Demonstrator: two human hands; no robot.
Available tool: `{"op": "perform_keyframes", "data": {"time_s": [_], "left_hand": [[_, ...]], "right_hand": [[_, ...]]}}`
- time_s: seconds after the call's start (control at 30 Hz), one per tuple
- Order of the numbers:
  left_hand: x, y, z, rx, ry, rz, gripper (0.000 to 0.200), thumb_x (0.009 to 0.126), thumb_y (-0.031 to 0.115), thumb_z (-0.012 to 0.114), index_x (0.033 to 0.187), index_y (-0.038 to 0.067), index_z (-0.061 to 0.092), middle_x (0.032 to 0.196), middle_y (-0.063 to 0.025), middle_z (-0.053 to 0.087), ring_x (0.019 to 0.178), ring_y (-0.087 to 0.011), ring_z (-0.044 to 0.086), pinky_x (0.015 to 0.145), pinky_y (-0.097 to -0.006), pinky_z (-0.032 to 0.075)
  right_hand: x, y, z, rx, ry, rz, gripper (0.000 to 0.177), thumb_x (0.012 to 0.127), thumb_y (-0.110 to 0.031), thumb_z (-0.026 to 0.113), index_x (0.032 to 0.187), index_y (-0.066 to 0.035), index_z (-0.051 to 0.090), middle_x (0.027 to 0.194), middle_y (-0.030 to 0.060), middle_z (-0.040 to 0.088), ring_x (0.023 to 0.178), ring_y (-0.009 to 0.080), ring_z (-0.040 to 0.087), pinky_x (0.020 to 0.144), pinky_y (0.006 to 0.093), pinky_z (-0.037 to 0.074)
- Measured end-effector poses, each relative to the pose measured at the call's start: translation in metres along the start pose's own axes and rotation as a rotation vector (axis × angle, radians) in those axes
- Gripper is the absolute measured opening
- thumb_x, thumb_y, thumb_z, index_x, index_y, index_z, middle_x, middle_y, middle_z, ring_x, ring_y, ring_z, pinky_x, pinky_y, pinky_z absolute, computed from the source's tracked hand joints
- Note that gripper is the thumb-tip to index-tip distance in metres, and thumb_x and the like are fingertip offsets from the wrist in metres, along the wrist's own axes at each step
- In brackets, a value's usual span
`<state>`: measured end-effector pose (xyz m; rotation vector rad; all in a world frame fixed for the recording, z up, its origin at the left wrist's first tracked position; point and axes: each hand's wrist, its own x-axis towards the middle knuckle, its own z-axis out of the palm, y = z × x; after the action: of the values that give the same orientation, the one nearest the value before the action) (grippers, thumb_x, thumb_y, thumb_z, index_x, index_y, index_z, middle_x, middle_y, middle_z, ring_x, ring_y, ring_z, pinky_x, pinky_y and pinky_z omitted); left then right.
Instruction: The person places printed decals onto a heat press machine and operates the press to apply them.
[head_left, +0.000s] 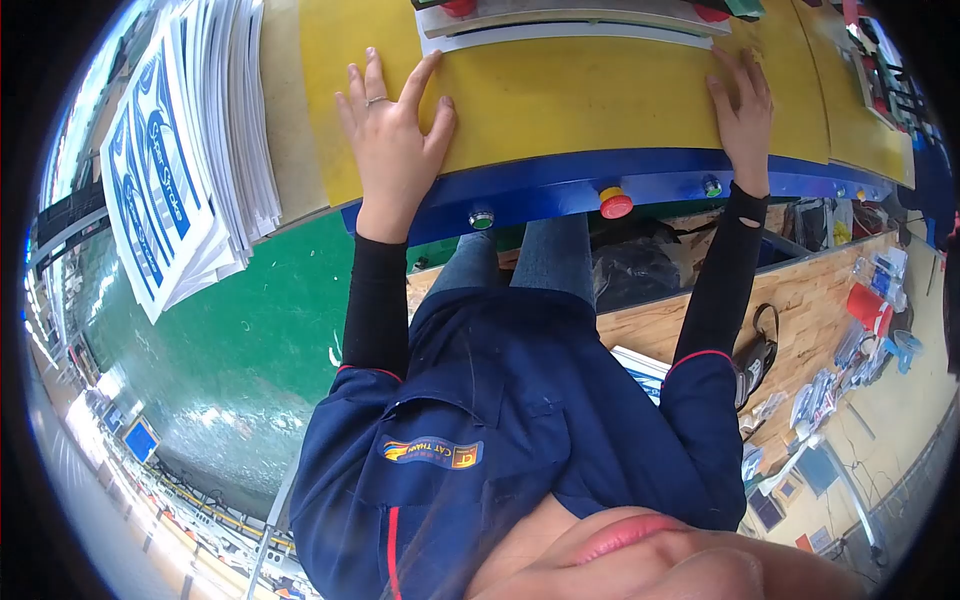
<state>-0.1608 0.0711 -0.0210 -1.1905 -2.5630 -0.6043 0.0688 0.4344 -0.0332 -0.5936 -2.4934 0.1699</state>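
Currently | left grip (392, 135) spread | right grip (746, 125) loosely spread | white sheet (570, 36) just ahead, spanning between them

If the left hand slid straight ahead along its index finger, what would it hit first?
Likely the white strip: the left hand's index fingertip sits right by its left end. Whether they touch is hard to tell from this view.

On the table (560, 110), a paper stack (195, 160) lies left of the left hand (390, 135) and sheet (470, 41).
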Motion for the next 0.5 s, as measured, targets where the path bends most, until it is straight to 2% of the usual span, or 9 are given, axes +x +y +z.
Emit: {"op": "perform_keyframes", "data": {"time_s": [0.3, 0.4, 0.5], "left_hand": [[0.0004, 0.0007, -0.0014, -0.003, 0.001, -0.004, 0.049, 0.091, 0.036, 0.062, 0.140, 0.032, 0.059, 0.150, -0.0316, 0.041, 0.142, -0.0514, 0.034, 0.115, -0.0628, 0.024], [-0.0001, 0.0020, -0.0019, 0.011, -0.027, -0.036, 0.047, 0.095, 0.037, 0.059, 0.142, 0.034, 0.057, 0.155, -0.0263, 0.038, 0.147, -0.0448, 0.030, 0.120, -0.0592, 0.018], [0.0003, 0.0031, -0.0038, -0.008, -0.026, -0.037, 0.048, 0.095, 0.035, 0.060, 0.142, 0.033, 0.057, 0.154, -0.0260, 0.039, 0.146, -0.0449, 0.031, 0.120, -0.0590, 0.019]], "right_hand": [[0.0002, -0.0006, 0.0000, -0.007, -0.006, 0.020, 0.041, 0.094, -0.039, 0.062, 0.134, -0.030, 0.064, 0.146, 0.0204, 0.053, 0.138, 0.0390, 0.047, 0.113, 0.0500, 0.036], [0.0003, -0.0011, 0.0003, -0.010, -0.008, 0.019, 0.041, 0.094, -0.038, 0.063, 0.134, -0.029, 0.064, 0.145, 0.0204, 0.053, 0.137, 0.0389, 0.047, 0.112, 0.0499, 0.036], [0.0009, 0.0020, -0.0001, 0.019, 0.001, 0.007, 0.041, 0.093, -0.038, 0.063, 0.133, -0.029, 0.064, 0.145, 0.0205, 0.054, 0.136, 0.0388, 0.048, 0.112, 0.0503, 0.036]]}}
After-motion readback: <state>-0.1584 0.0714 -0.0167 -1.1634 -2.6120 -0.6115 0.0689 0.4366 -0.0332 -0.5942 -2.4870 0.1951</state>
